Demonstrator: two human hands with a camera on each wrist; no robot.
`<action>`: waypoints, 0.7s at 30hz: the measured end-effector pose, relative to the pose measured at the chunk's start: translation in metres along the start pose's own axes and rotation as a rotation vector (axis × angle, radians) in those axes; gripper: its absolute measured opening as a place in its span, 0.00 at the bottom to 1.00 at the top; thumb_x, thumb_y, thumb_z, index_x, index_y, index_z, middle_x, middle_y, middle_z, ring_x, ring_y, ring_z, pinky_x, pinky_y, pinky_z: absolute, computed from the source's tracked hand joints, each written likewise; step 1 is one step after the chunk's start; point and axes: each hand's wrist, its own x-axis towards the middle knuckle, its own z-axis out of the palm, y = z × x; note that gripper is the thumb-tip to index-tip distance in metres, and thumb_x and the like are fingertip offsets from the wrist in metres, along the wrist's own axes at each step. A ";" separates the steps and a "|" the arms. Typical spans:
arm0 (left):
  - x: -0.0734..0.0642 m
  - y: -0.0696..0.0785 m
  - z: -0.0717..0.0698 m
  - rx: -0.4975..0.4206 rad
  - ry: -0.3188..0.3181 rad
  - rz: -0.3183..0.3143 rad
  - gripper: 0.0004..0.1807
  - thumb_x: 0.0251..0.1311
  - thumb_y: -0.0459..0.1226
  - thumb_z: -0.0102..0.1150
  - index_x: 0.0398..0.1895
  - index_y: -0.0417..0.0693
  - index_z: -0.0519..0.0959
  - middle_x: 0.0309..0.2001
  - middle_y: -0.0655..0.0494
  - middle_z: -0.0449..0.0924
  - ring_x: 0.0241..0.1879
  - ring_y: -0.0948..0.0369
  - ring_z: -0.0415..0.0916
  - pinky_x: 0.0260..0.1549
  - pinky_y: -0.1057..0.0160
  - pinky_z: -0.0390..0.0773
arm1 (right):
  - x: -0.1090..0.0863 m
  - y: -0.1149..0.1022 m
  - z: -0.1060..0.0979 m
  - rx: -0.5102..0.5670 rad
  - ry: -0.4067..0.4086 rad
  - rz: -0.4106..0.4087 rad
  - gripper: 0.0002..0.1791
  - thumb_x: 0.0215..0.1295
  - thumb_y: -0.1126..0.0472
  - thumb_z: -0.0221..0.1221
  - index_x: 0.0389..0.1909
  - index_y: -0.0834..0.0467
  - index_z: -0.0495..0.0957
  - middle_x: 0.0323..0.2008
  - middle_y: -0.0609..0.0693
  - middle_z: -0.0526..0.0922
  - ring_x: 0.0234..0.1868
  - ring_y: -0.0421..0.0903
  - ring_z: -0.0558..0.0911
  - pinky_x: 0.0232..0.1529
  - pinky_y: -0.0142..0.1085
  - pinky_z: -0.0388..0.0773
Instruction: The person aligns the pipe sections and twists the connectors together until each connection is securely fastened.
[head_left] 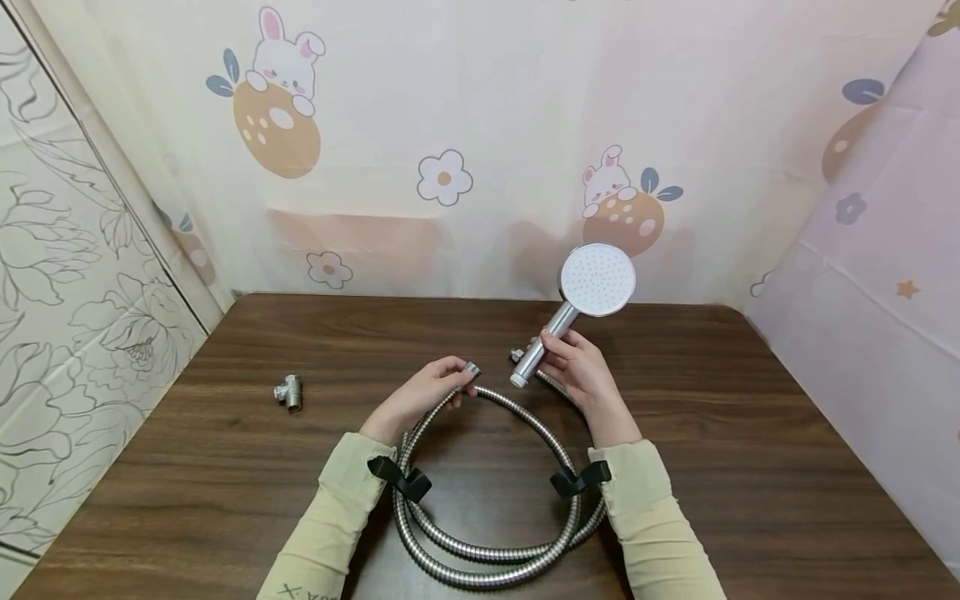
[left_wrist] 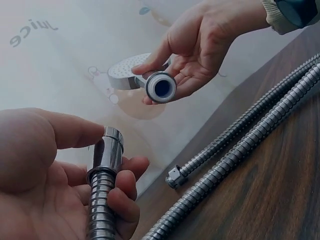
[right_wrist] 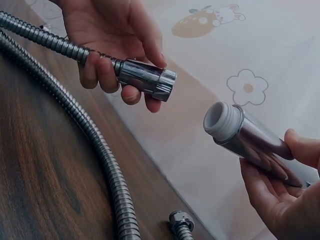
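"What are the hands working with?"

"The left hand point(head_left: 427, 387) pinches the smooth chrome collar point(right_wrist: 145, 78) of a long, ribbed silver metal hose point(head_left: 480, 578). The right hand point(head_left: 581, 371) grips the handle of a silver shower head with a round white spray face point(head_left: 597, 279), held above the far half of the brown wood-grain table point(head_left: 750, 467), right of the left hand."

"How would you handle this step well?"

"It looks like a matter of matching the collar to the handle's white threaded end point(right_wrist: 231, 125). They face each other across a gap, not quite in line. I'd bring both onto one axis first, seat the collar squarely, then turn it gently; a tilted start could cross the thread. Leave slack too, since the hose's coils lie on the near side and could twist."

"And the pose?"

"Hands near each other but apart. The left thumb presses on the collar, fingers curled around its underside and the hose. The right thumb and fingers wrap the handle, which slants, spray face far and right, thread near and left. Both forearms reach in from the near side, angled inward."
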 end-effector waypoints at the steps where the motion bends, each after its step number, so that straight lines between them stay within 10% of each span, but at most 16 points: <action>1: 0.000 0.000 0.000 -0.006 -0.002 -0.003 0.12 0.67 0.37 0.43 0.45 0.36 0.68 0.32 0.50 0.77 0.22 0.63 0.66 0.25 0.67 0.67 | 0.000 0.000 0.000 -0.001 0.006 -0.002 0.12 0.65 0.63 0.52 0.47 0.60 0.67 0.31 0.46 0.82 0.35 0.39 0.81 0.38 0.32 0.78; 21: -0.001 0.008 0.009 -0.036 -0.057 -0.006 0.13 0.67 0.35 0.41 0.47 0.35 0.68 0.33 0.50 0.77 0.23 0.64 0.68 0.26 0.66 0.68 | 0.006 0.003 0.015 0.040 0.019 -0.041 0.08 0.65 0.62 0.52 0.42 0.59 0.67 0.28 0.45 0.82 0.34 0.40 0.82 0.37 0.34 0.78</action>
